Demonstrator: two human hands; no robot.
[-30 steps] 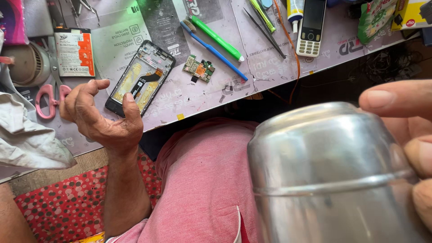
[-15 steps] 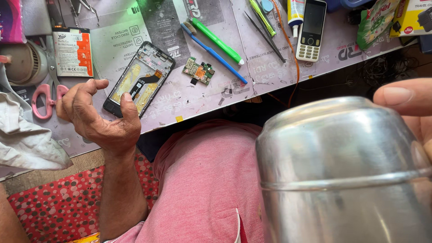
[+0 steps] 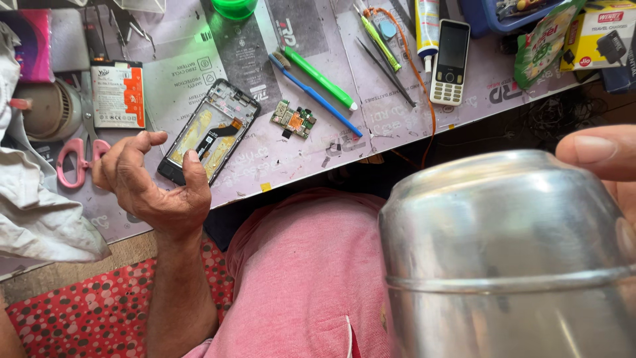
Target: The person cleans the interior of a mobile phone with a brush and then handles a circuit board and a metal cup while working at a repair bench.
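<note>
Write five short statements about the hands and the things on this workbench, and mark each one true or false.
1. The right hand holds a steel cup close to the camera. True.
2. The left hand grips the pink scissors. False: its fingers are curled and empty, and the scissors lie on the bench beside it.
3. An opened phone frame lies on the bench just beyond the left hand. True.
4. The small circuit board sits inside the phone frame. False: it lies apart, to the frame's right.
5. The keypad phone lies face down. False: its screen and keys face up.
</note>
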